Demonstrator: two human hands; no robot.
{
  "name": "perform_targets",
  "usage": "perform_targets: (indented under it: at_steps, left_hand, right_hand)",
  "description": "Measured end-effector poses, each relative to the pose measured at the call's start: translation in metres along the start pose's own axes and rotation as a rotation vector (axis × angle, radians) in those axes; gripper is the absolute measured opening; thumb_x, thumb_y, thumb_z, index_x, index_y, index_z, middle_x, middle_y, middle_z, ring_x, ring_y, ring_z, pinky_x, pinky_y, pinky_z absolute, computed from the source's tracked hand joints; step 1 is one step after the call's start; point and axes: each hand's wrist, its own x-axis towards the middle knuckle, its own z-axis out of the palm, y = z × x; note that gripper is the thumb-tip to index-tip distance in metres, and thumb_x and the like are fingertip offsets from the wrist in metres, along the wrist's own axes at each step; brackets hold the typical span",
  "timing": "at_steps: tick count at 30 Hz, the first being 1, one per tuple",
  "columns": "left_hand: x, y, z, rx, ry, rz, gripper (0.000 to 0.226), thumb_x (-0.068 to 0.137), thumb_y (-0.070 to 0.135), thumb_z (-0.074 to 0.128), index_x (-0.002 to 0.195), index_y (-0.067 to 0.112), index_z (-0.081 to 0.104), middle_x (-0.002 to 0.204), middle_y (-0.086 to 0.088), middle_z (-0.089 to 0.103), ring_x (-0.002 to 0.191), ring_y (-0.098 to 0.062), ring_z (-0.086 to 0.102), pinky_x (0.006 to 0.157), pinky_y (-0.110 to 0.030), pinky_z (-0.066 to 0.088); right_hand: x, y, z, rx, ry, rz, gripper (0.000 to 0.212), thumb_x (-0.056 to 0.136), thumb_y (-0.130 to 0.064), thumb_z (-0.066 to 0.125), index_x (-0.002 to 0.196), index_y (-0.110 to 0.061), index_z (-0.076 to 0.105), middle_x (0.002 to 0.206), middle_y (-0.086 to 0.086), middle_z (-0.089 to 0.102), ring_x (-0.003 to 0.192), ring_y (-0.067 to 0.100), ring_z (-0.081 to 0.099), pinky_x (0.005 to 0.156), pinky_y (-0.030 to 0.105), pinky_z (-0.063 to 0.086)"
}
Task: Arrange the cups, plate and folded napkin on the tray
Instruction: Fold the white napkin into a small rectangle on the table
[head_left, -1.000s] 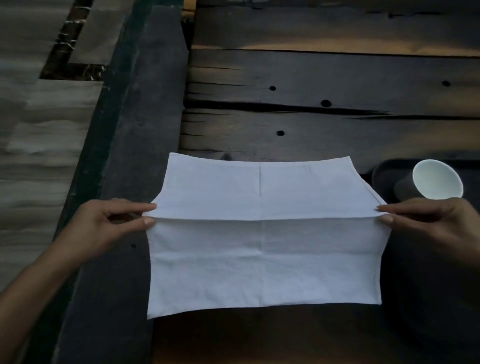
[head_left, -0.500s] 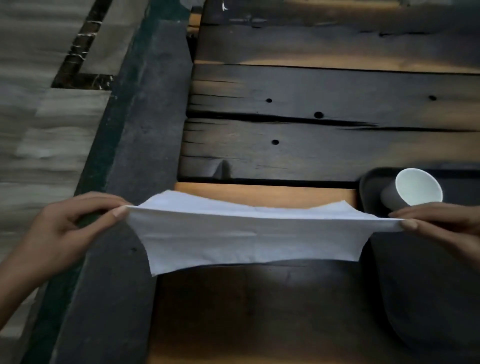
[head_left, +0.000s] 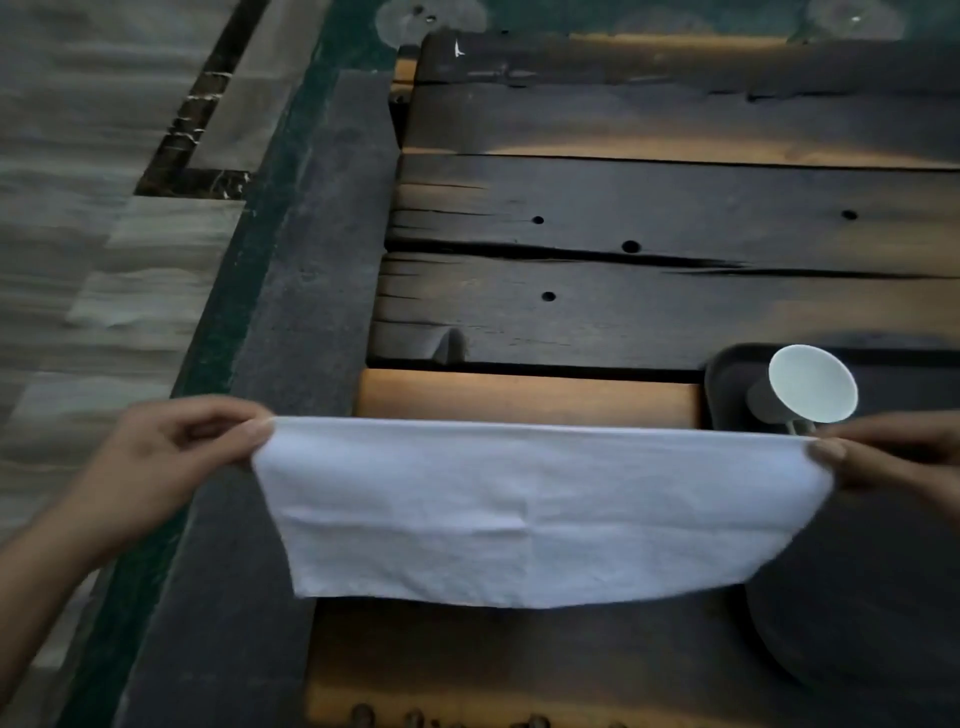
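A white cloth napkin (head_left: 530, 509), folded in half, hangs stretched between my two hands above the wooden table. My left hand (head_left: 171, 457) pinches its top left corner and my right hand (head_left: 893, 452) pinches its top right corner. A dark tray (head_left: 727, 374) lies at the right, partly behind the napkin. On the tray a white cup (head_left: 802, 387) lies tilted with its mouth toward me. A dark round plate (head_left: 857, 623) rests on the tray's near part, below my right hand.
The table is made of dark, rough wooden planks (head_left: 675, 291) with holes and cracks. A grey stone ledge (head_left: 291, 312) runs along its left side, with a pale tiled floor (head_left: 78, 234) beyond.
The napkin has been lifted off the table and folded in half; it now hangs flat between my hands with its lower edge toward me. The view shifted downward.
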Motion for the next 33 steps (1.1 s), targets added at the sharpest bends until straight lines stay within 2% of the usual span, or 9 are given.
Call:
perform_targets:
  at_steps: [1,4,8,14,20,23,26,29,33]
  left_hand:
    - [0.013,0.004,0.013,-0.026,0.0,-0.028,0.02,0.08,0.039,0.073,0.099,0.033,0.08,0.094,0.006,0.079,0.083,-0.009,0.076,0.067,-0.016,0.059]
    - [0.058,-0.006,0.042,-0.007,0.006,-0.149,0.008,0.087,0.03,0.074,0.092,0.031,0.079,0.091,0.007,0.079,0.083,-0.009,0.075,0.068,-0.022,0.061]
    - [0.105,-0.021,0.067,0.073,0.073,-0.242,0.007,0.093,0.024,0.071,0.091,0.03,0.074,0.089,0.002,0.076,0.084,-0.015,0.073,0.068,-0.024,0.057]
    - [0.145,-0.034,0.079,0.26,0.121,-0.258,0.004,0.094,0.028,0.071,0.09,0.028,0.074,0.088,0.006,0.073,0.086,-0.016,0.069,0.08,-0.039,0.058]
    - [0.165,-0.04,0.097,0.456,0.205,-0.241,0.018,0.095,0.031,0.068,0.101,0.016,0.077,0.094,-0.003,0.074,0.089,-0.02,0.065,0.082,-0.038,0.053]
    - [0.174,-0.037,0.106,0.489,0.307,-0.24,0.027,0.097,0.03,0.064,0.113,0.011,0.073,0.109,-0.012,0.074,0.096,-0.026,0.064,0.088,-0.04,0.05]
    - [0.167,-0.02,0.124,0.683,0.37,-0.12,0.04,0.101,0.034,0.054,0.134,0.014,0.061,0.133,-0.015,0.06,0.12,-0.036,0.055,0.104,-0.051,0.039]
    - [0.142,0.01,0.18,0.712,0.207,0.154,0.05,0.101,0.034,0.042,0.144,0.011,0.052,0.149,-0.015,0.051,0.137,-0.036,0.044,0.112,-0.05,0.029]
    - [0.116,0.019,0.261,0.91,-0.139,0.163,0.064,0.103,0.036,0.02,0.162,0.016,0.005,0.171,-0.006,0.0,0.157,-0.024,-0.003,0.124,-0.051,-0.002]
  right_hand:
    - [-0.005,-0.024,-0.014,-0.007,-0.112,0.085,0.025,0.079,-0.048,0.082,0.101,-0.036,0.081,0.089,-0.009,0.081,0.081,0.012,0.079,0.071,0.036,0.063]
    - [0.029,-0.045,-0.002,-0.012,-0.091,0.122,0.011,0.079,-0.047,0.078,0.088,-0.041,0.08,0.077,-0.02,0.077,0.073,-0.002,0.075,0.073,0.02,0.058]
    - [0.07,-0.046,0.03,-0.328,-0.086,0.018,0.014,0.087,-0.021,0.078,0.074,-0.026,0.076,0.059,-0.016,0.069,0.061,0.012,0.069,0.06,0.03,0.051]
    - [0.115,-0.033,0.059,-0.464,-0.033,0.028,0.012,0.09,-0.009,0.07,0.092,-0.01,0.081,0.092,0.013,0.078,0.091,0.039,0.07,0.074,0.035,0.044]
    - [0.144,-0.023,0.084,-0.535,-0.03,0.097,0.016,0.09,-0.009,0.061,0.09,-0.008,0.078,0.091,0.021,0.076,0.088,0.046,0.066,0.075,0.04,0.049]
    - [0.152,-0.02,0.094,-0.574,0.007,0.122,0.016,0.088,-0.004,0.059,0.09,-0.001,0.074,0.09,0.027,0.073,0.084,0.049,0.063,0.074,0.045,0.054]
    - [0.148,-0.029,0.109,-0.57,0.051,0.124,0.029,0.088,-0.001,0.063,0.116,0.003,0.069,0.116,0.03,0.066,0.105,0.05,0.06,0.086,0.05,0.052]
    - [0.131,-0.066,0.155,-0.306,0.005,0.006,0.045,0.099,-0.011,0.059,0.141,0.003,0.053,0.15,0.029,0.047,0.14,0.044,0.042,0.116,0.046,0.032]
    - [0.108,-0.106,0.224,-0.181,-0.156,-0.125,0.056,0.107,-0.028,0.038,0.158,-0.007,0.03,0.167,0.017,0.022,0.157,0.031,0.016,0.127,0.043,0.01]
